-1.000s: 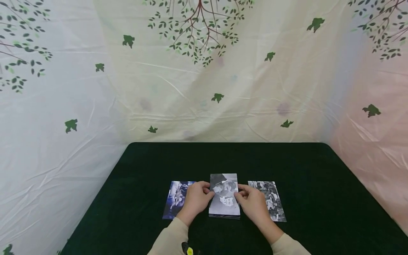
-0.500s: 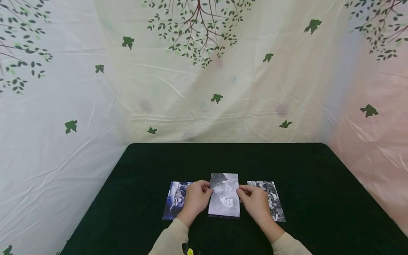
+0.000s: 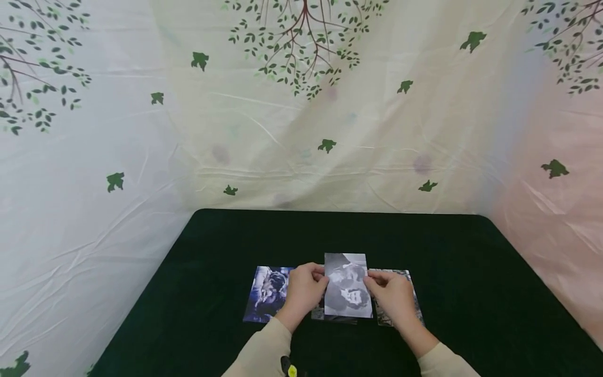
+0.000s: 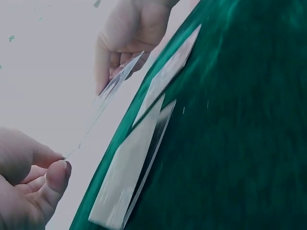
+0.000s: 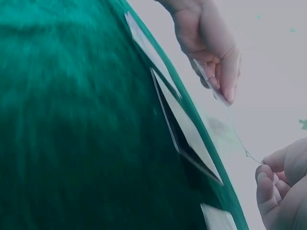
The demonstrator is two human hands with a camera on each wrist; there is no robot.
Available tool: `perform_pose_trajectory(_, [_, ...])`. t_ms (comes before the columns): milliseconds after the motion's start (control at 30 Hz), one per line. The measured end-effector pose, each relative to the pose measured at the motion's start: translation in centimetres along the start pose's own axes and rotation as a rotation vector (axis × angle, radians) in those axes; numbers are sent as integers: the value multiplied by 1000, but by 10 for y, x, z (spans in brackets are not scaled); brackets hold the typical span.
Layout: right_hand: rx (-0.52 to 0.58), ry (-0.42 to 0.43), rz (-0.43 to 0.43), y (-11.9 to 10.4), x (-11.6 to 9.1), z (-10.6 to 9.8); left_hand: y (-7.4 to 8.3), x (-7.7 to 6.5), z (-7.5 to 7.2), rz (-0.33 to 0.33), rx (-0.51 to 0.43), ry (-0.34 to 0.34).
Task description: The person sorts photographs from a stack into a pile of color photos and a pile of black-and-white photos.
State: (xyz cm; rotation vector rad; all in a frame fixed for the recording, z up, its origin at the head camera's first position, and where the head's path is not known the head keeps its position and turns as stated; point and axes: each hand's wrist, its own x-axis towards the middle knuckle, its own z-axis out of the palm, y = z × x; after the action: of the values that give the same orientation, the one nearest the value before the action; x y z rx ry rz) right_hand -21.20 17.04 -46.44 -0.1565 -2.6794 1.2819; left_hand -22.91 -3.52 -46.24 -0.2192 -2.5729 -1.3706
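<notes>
In the head view, a grey photo print [image 3: 347,293] is held up by its two side edges. My left hand [image 3: 306,290] pinches its left edge between thumb and fingers, and my right hand [image 3: 394,298] pinches the right edge. Both wrist views show this print [image 4: 112,88] in the air, apart from the table. Below it lies a small stack of prints [image 3: 317,312], mostly covered from above. The stack [image 5: 189,132] has a gap between its layers in the right wrist view.
A blue-toned print [image 3: 264,296] lies left of the stack, partly behind my left hand. To the right, a black-and-white print [image 3: 385,317] is partly hidden by my right hand. Dark green cloth covers the table [image 3: 226,235]; a patterned curtain [image 3: 367,125] hangs behind.
The grey print has come up off the stack and shifted right, uncovering the stack's left side. Both hands moved with it, keeping their pinch. The head view has shifted slightly.
</notes>
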Motion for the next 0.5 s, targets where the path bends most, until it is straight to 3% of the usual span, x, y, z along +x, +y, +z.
perform_pose_trajectory(200, [-57,-37,71,24,5,-35,24,-1,32,-117,-201,-43])
perform_pose_trajectory(400, [-56,-42,154,48,4,-58,48,-6,66,-173,-176,-24])
perform_pose_trajectory(500, [-57,-32,187,57,3,-66,54,-10,78,-168,-141,-34])
